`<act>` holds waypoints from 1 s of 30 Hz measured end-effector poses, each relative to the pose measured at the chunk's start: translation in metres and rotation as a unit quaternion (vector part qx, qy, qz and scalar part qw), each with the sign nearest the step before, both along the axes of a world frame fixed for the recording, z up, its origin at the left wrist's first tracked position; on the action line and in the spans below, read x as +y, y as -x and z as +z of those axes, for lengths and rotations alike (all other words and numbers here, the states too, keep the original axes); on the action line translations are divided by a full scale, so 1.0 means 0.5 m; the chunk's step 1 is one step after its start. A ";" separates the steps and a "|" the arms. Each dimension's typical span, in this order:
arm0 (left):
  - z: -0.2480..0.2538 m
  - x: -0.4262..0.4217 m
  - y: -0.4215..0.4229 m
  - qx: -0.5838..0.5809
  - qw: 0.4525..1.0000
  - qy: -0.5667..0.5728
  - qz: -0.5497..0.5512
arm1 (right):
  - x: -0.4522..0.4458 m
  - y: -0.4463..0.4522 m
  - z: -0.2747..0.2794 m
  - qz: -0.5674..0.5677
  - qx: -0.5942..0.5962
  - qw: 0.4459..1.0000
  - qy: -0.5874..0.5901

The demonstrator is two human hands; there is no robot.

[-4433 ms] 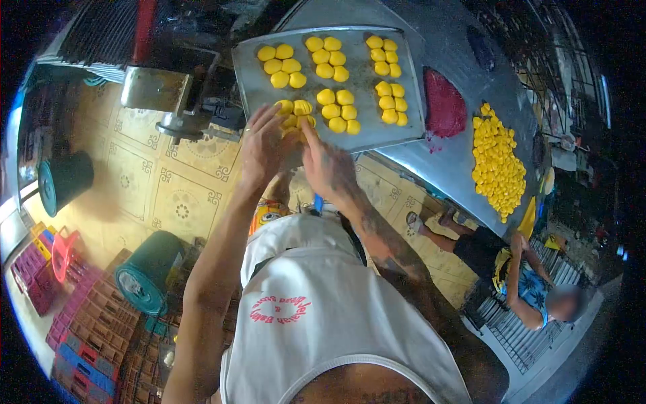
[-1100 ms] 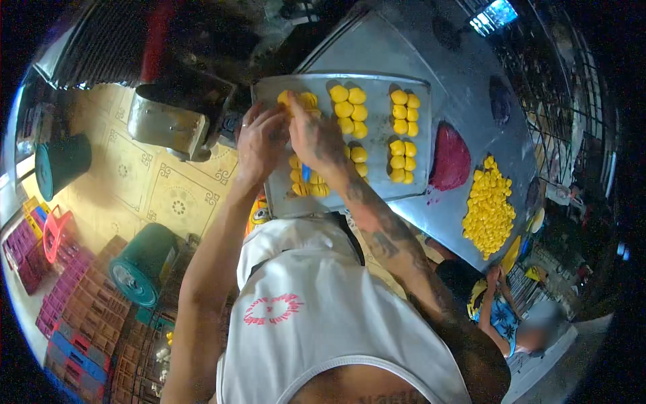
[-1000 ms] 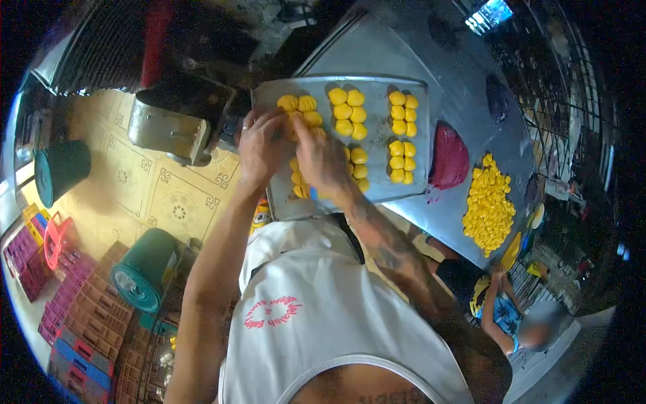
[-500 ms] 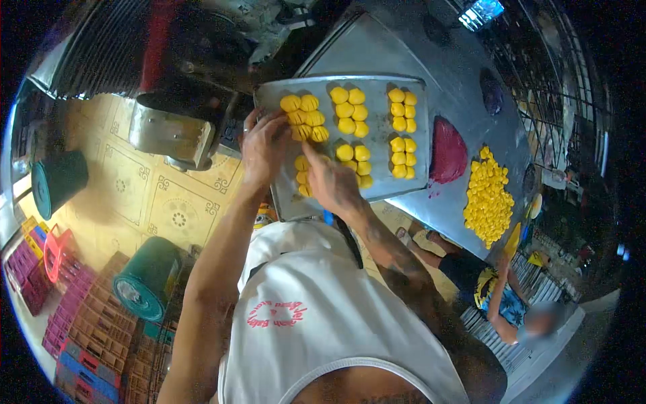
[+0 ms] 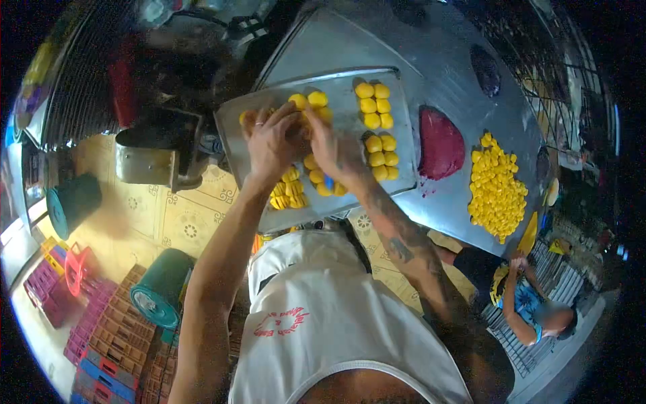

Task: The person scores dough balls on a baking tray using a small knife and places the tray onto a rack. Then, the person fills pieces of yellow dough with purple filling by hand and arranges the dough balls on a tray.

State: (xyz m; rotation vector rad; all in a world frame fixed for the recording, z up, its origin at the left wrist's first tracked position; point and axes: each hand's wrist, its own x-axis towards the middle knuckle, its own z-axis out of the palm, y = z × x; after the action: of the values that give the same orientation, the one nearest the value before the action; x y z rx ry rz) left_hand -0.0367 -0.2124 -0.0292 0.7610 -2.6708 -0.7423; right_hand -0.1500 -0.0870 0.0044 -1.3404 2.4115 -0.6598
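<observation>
Yellow dough balls stand in several clusters on a metal baking tray (image 5: 404, 101). My left hand (image 5: 272, 141) lies over the upper-left and middle clusters, fingers bent but apart, hiding some balls. Close beside it, my right hand (image 5: 330, 151) reaches into the upper-middle cluster, its fingers drawn together and blurred. A small blue thing (image 5: 328, 182) shows just below the right hand; whether the hand holds it is unclear. The lower-left dough balls (image 5: 288, 194) carry cut lines across their tops. The right-hand dough balls (image 5: 373, 106) are smooth.
The tray rests partly on a metal table (image 5: 444, 67). Right of it lie a flat purple dough mass (image 5: 441, 143) and a heap of small yellow pieces (image 5: 496, 192). A machine part (image 5: 145, 161) stands left. Another person (image 5: 521, 296) sits at lower right. Green bins and stacked crates (image 5: 114, 323) stand lower left.
Both hands have moved from the left clusters to the upper-middle one. The tray appears shifted left and tilted in view. Cut lines now show on the lower-left cluster, which was mostly hidden before.
</observation>
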 end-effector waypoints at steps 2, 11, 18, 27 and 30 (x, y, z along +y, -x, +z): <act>0.007 0.003 0.005 -0.012 1.000 0.008 0.012 | 0.057 -0.027 0.009 0.039 0.025 0.999 0.029; 0.018 0.017 -0.007 0.056 0.998 -0.011 0.031 | -0.026 -0.008 -0.043 0.029 0.054 0.995 0.083; -0.004 0.011 -0.006 0.033 0.997 -0.042 0.059 | 0.022 -0.039 0.060 0.024 -0.054 0.997 -0.057; 0.084 0.009 -0.018 -0.104 0.993 -0.006 0.049 | 0.069 -0.062 0.040 0.022 -0.156 0.987 -0.029; 0.062 0.012 -0.036 0.065 0.995 -0.060 0.047 | 0.076 -0.055 0.155 0.010 -0.164 0.971 -0.174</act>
State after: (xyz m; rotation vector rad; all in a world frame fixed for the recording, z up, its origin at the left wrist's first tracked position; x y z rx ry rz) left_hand -0.0187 -0.2061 0.0018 0.8322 -2.4735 -0.9030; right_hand -0.1225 -0.0492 0.0821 -1.0215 2.1221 -0.3904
